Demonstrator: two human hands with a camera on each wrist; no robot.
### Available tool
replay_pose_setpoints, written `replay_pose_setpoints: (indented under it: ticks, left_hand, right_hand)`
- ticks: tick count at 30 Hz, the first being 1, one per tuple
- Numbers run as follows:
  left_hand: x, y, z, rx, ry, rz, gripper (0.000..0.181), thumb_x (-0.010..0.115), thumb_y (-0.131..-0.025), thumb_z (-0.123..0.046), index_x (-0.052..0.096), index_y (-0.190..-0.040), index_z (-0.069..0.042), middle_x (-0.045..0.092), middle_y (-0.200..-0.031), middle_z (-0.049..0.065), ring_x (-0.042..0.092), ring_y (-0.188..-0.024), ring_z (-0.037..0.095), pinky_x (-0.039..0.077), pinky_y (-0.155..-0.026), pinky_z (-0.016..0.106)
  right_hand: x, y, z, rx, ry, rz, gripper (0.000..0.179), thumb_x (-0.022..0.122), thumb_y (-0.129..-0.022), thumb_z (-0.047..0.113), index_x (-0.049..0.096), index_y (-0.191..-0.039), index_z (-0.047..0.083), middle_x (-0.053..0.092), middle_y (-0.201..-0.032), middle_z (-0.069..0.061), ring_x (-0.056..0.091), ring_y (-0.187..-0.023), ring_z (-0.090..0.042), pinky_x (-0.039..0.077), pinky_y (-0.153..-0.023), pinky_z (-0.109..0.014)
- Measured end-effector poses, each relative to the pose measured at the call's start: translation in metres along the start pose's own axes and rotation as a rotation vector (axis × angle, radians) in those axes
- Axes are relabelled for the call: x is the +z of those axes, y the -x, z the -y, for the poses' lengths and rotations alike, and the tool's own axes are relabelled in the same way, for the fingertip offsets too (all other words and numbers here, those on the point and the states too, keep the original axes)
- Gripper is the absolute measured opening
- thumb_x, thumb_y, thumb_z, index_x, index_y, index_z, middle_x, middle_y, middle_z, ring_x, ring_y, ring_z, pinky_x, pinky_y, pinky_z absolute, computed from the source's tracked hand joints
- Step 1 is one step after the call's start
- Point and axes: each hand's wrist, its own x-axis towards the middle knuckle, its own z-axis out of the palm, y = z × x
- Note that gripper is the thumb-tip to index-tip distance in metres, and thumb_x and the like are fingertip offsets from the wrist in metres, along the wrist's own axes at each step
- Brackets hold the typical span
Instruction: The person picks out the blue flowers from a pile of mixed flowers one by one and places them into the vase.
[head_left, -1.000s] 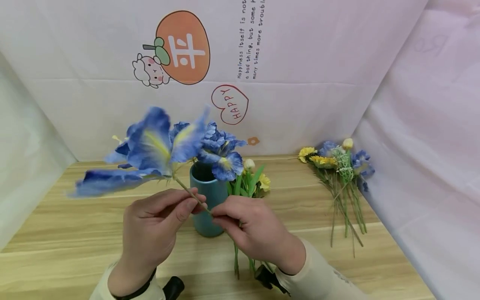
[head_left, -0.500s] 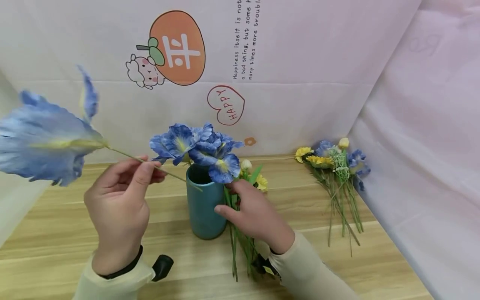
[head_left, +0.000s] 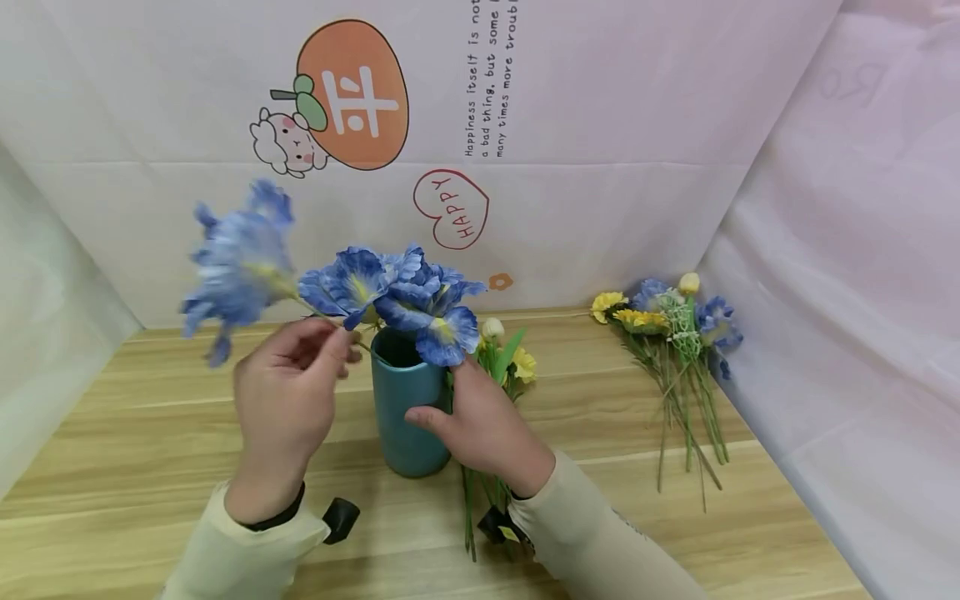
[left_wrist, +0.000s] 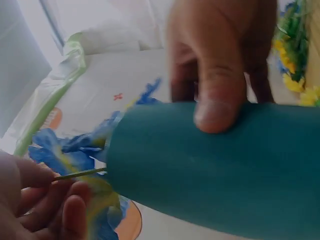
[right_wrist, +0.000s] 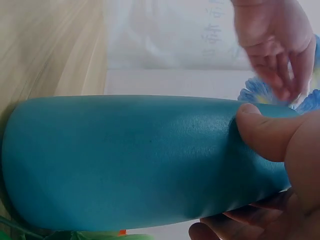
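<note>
My left hand (head_left: 288, 400) pinches the thin green stem (left_wrist: 80, 174) of a blue artificial iris (head_left: 243, 267). The bloom tilts to the left, and the stem's lower end meets the mouth of a teal vase (head_left: 408, 417). How deep that end reaches is hidden. Around the vase's right side, near the top, my right hand (head_left: 491, 429) holds it, thumb on the front and fingers behind, as the right wrist view shows. Several other blue irises (head_left: 360, 287) stand in the vase, their petals spreading over the rim.
Right behind the right hand lies a bunch of yellow and white flowers (head_left: 523, 365) with green stems. Another mixed bunch (head_left: 682, 325) rests at the far right of the wooden table (head_left: 135, 450). A printed white cloth (head_left: 600, 100) hangs at the back.
The right hand let go of the stem and took hold of the vase. The left hand swung the iris left, then brought it back right, its stem end to the vase mouth.
</note>
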Motion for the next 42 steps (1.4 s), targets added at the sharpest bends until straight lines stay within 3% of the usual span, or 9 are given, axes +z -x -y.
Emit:
replay_pose_setpoints:
  ticks: [4, 7, 10, 14, 22, 26, 31, 35, 42]
  left_hand:
    - [-0.001, 0.0, 0.003, -0.063, -0.275, 0.175, 0.027, 0.066, -0.098, -0.032, 0.079, -0.103, -0.009, 0.064, -0.065, 0.0, 0.054, -0.058, 0.016, 0.04, -0.048, 0.029]
    - [-0.003, 0.0, 0.002, -0.11, -0.31, 0.248, 0.037, 0.061, -0.1, -0.04, 0.077, -0.111, -0.009, 0.06, -0.061, 0.0, 0.053, -0.057, 0.019, 0.039, -0.046, 0.032]
    - [-0.005, 0.001, 0.003, -0.147, -0.284, 0.286, 0.041, 0.059, -0.1, -0.041, 0.075, -0.115, -0.007, 0.067, -0.073, 0.004, 0.06, -0.065, 0.019, 0.044, -0.051, 0.031]
    - [-0.003, 0.004, 0.009, -0.158, -0.208, 0.347, 0.043, 0.058, -0.101, -0.039, 0.07, -0.124, -0.005, 0.071, -0.11, 0.009, 0.067, -0.094, 0.023, 0.055, -0.075, 0.037]
    - [0.007, 0.008, 0.036, -0.138, 0.032, 0.604, 0.075, 0.065, -0.099, -0.033, 0.027, -0.158, -0.01, 0.038, -0.153, 0.015, 0.042, -0.136, 0.032, 0.037, -0.108, 0.052]
    - [0.014, 0.01, 0.051, -0.125, 0.058, 0.624, 0.085, 0.075, -0.092, -0.03, 0.025, -0.159, -0.016, 0.039, -0.153, 0.008, 0.043, -0.136, 0.025, 0.038, -0.108, 0.048]
    - [0.016, 0.011, 0.06, -0.094, 0.073, 0.59, 0.082, 0.081, -0.087, -0.025, 0.035, -0.154, -0.013, 0.051, -0.143, 0.005, 0.052, -0.127, 0.02, 0.046, -0.101, 0.041]
    - [0.015, 0.011, 0.06, -0.091, 0.084, 0.591, 0.083, 0.081, -0.087, -0.024, 0.036, -0.154, -0.012, 0.053, -0.14, 0.007, 0.054, -0.125, 0.021, 0.049, -0.096, 0.04]
    - [0.015, 0.01, 0.06, -0.112, 0.084, 0.61, 0.084, 0.081, -0.087, -0.026, 0.034, -0.155, -0.012, 0.05, -0.143, 0.007, 0.052, -0.128, 0.023, 0.048, -0.098, 0.037]
  right_hand:
    - [0.001, 0.001, 0.002, 0.008, -0.002, 0.009, 0.085, 0.076, -0.091, 0.034, 0.026, -0.157, 0.014, 0.043, -0.149, -0.006, 0.049, -0.128, -0.02, 0.048, -0.097, -0.041]
    - [0.001, 0.002, 0.002, 0.007, 0.019, 0.024, 0.083, 0.075, -0.091, 0.034, 0.027, -0.156, 0.014, 0.043, -0.148, -0.007, 0.05, -0.127, -0.02, 0.049, -0.095, -0.039]
    - [0.0, 0.003, 0.001, -0.014, 0.05, 0.023, 0.086, 0.075, -0.091, 0.034, 0.025, -0.157, 0.013, 0.039, -0.153, -0.008, 0.048, -0.13, -0.022, 0.049, -0.096, -0.04]
    - [-0.001, 0.003, 0.001, -0.032, 0.073, 0.012, 0.091, 0.075, -0.091, 0.034, 0.019, -0.159, 0.013, 0.031, -0.157, -0.01, 0.044, -0.134, -0.023, 0.047, -0.099, -0.041]
    - [-0.002, 0.002, -0.001, -0.03, 0.089, 0.015, 0.082, 0.073, -0.092, 0.035, 0.027, -0.156, 0.012, 0.038, -0.152, -0.011, 0.047, -0.131, -0.023, 0.046, -0.099, -0.042]
    - [-0.004, 0.003, -0.004, -0.034, 0.086, 0.037, 0.086, 0.074, -0.092, 0.036, 0.023, -0.159, 0.016, 0.034, -0.156, -0.007, 0.047, -0.131, -0.02, 0.047, -0.098, -0.04]
    - [-0.021, 0.009, -0.012, 0.045, 0.106, 0.088, 0.092, 0.072, -0.093, 0.039, 0.015, -0.16, 0.011, 0.037, -0.154, -0.012, 0.049, -0.129, -0.026, 0.045, -0.1, -0.044]
    - [-0.048, 0.016, -0.024, 0.097, 0.148, 0.044, 0.087, 0.07, -0.095, 0.038, 0.019, -0.159, 0.008, 0.031, -0.158, -0.011, 0.033, -0.141, -0.03, 0.033, -0.111, -0.051]
    - [-0.104, 0.032, -0.066, 0.195, 0.238, -0.05, 0.073, 0.062, -0.099, 0.04, 0.031, -0.155, 0.005, 0.041, -0.152, -0.016, 0.047, -0.13, -0.039, 0.039, -0.104, -0.057]
